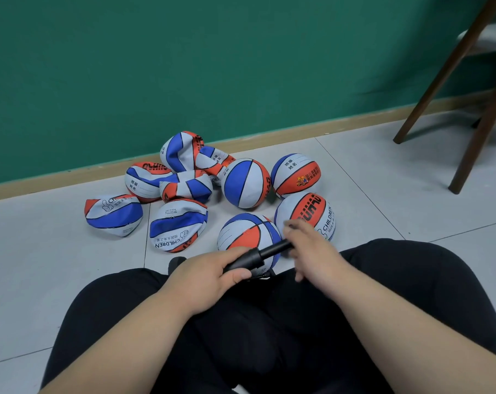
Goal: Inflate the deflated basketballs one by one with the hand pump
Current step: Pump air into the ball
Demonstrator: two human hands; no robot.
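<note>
A black hand pump [258, 255] lies slanted over my lap. My left hand [212, 275] grips its barrel. My right hand [309, 251] holds the handle end, slightly blurred. Right behind the pump sits a round red, white and blue basketball [247, 233] between my knees; where the pump's nozzle meets it is hidden. Three more round balls stand near it: one [312, 214] to the right, one [247, 183] behind, one [296, 174] at the back right. Several deflated, crumpled balls [178, 226] lie in a heap to the left.
A green wall with a wooden skirting board [70, 177] runs behind the balls. Dark wooden chair legs [477, 132] stand at the right. Light grey floor tiles [42, 265] spread to the left. My black trousers [269, 322] fill the bottom of the view.
</note>
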